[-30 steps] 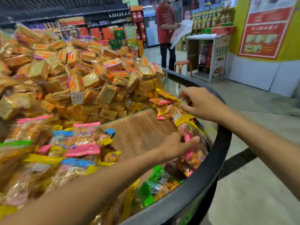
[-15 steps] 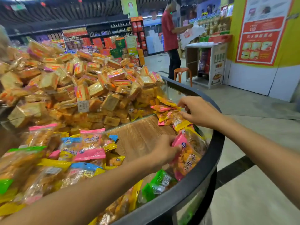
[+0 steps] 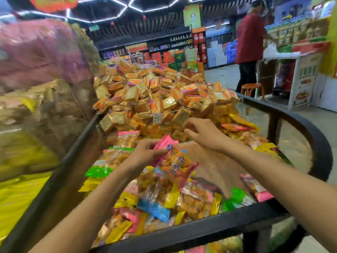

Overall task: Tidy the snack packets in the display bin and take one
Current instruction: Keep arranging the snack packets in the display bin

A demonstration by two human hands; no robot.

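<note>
Along the bin's left edge, a clear divider (image 3: 54,99) backs blurred stock. The left hand (image 3: 144,156) pinches the pink top seal of a pink-edged snack packet (image 3: 177,164), which is raised above the loose packets (image 3: 158,203) heaped at the near edge of the display bin (image 3: 209,230). The packet hangs tilted, its lower end toward the right. The right hand (image 3: 204,134) hovers above the bare wooden floor (image 3: 218,165) near the bin's centre, fingers loosely curled, holding nothing. Behind it, square wrapped cakes (image 3: 160,99) are piled against the far partition. More packets (image 3: 255,189) lie along the right edge. Beyond the right rim stands a person in a red shirt (image 3: 249,42).
</note>
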